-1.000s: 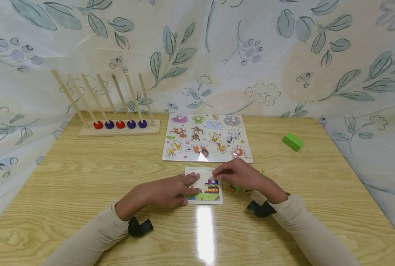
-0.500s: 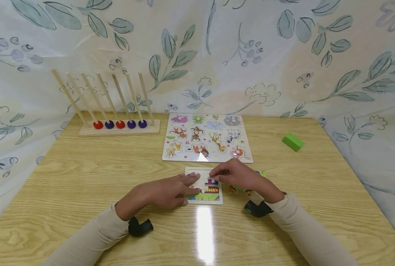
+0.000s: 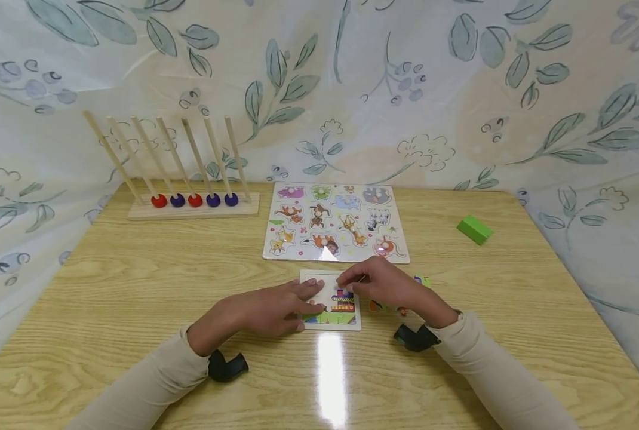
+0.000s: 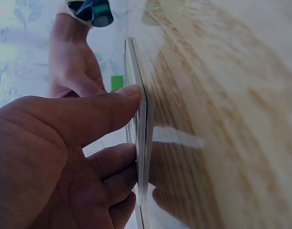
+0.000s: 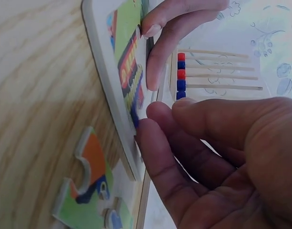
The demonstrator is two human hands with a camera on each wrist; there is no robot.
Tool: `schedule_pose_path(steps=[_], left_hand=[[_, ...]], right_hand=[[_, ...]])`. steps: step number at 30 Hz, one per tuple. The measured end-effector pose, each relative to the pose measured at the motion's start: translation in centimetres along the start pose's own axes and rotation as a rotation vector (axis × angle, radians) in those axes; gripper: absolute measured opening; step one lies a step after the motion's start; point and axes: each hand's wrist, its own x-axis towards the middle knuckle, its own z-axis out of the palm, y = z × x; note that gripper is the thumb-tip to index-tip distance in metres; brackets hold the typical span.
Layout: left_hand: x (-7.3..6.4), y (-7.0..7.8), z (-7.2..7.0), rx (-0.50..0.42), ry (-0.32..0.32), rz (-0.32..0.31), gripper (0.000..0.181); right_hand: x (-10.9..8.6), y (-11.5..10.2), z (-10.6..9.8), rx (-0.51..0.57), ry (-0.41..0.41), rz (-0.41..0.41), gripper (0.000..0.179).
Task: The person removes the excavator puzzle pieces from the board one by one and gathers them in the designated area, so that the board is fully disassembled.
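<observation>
A small jigsaw puzzle tray (image 3: 330, 327) with a pale frame lies on the table, partly filled with green, red, yellow and blue pieces. My left hand (image 3: 268, 307) rests on its left side with fingers spread, the thumb at the frame's edge in the left wrist view. Over the tray's upper right, my right hand (image 3: 381, 283) has bent fingers, fingertips right at a blue-edged puzzle piece (image 5: 135, 117). The right wrist view shows no piece between thumb and fingers. Loose puzzle pieces (image 5: 91, 191) lie right of the tray, partly hidden under the right hand in the head view.
Behind the tray lies an animal peg puzzle board (image 3: 335, 224). A rack of wooden rods (image 3: 196, 210) with red and blue beads stands at the back left. A green block (image 3: 475, 229) sits at the right on the wooden table (image 3: 190, 263), before a floral cloth.
My right hand has shifted slightly left over the tray, uncovering more of the loose pieces behind the wrist. The left hand stays in place on the tray.
</observation>
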Motion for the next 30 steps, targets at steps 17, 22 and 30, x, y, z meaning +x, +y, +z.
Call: schedule_pose_path(steps=[17, 22, 30], left_hand=[[0.04, 0.2, -0.13, -0.009, -0.009, -0.028, 0.047], [0.05, 0.21, -0.2, -0.011, -0.012, -0.03, 0.046], [0.06, 0.22, -0.31, -0.006, -0.018, -0.017, 0.047]], right_hand=[[0.29, -0.04, 0.41, 0.005, 0.017, -0.004, 0.018], [0.35, 0.09, 0.54, 0.002, 0.023, -0.049, 0.016], [0.29, 0.47, 0.61, 0.05, -0.009, -0.025, 0.013]])
